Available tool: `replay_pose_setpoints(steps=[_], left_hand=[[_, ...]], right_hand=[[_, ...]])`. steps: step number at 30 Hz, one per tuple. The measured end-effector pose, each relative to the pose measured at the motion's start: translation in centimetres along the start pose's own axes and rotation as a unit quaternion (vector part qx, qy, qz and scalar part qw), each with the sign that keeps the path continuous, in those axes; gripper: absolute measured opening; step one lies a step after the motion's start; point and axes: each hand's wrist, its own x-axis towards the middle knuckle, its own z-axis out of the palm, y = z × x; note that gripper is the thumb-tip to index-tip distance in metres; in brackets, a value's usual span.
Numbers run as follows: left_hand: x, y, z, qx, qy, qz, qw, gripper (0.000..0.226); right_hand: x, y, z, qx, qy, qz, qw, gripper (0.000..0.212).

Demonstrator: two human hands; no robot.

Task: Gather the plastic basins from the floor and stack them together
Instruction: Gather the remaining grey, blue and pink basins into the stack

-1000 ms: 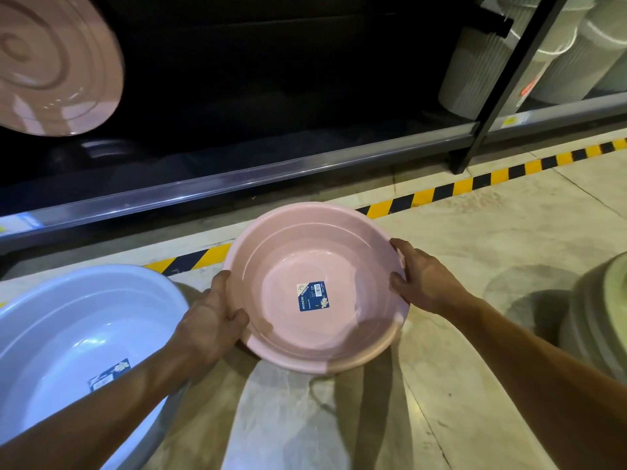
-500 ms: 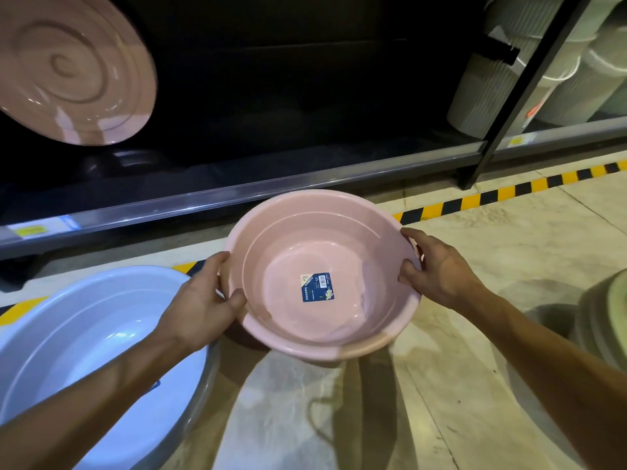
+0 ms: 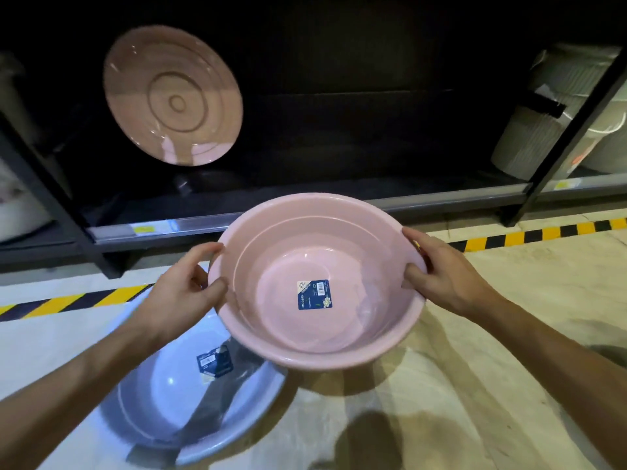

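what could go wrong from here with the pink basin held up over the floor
The left hand and right hand hold the pink basin only by opposite rim edges, so the smooth plastic may slip. The blue basin lies off to the lower left, only partly beneath it; lowered off-centre, the pink one might catch the rim and sit tilted.

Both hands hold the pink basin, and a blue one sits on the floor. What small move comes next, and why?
Probably shift the pink basin left until it is centred over the blue basin, ready to lower in. The left hand and right hand grip its rim on opposite sides, open side up. The blue one lies open on the floor, only partly beneath it, and looks wider.
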Motion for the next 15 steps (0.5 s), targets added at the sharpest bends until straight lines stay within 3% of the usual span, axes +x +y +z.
replay_pose_setpoints(steps=[8,15], left_hand=[[-3.4,-4.3,-8.3,0.003,0.055,-0.006,0.998,0.043],[-6.7,-8.0,-12.8,-0.003,0.059,-0.047,0.997,0.049]], right_hand=[[0.9,-8.0,4.1,0.054,-0.009,-0.057,0.997,0.054],[1.9,-12.1,7.8,0.051,-0.04,-0.083,0.994,0.061]])
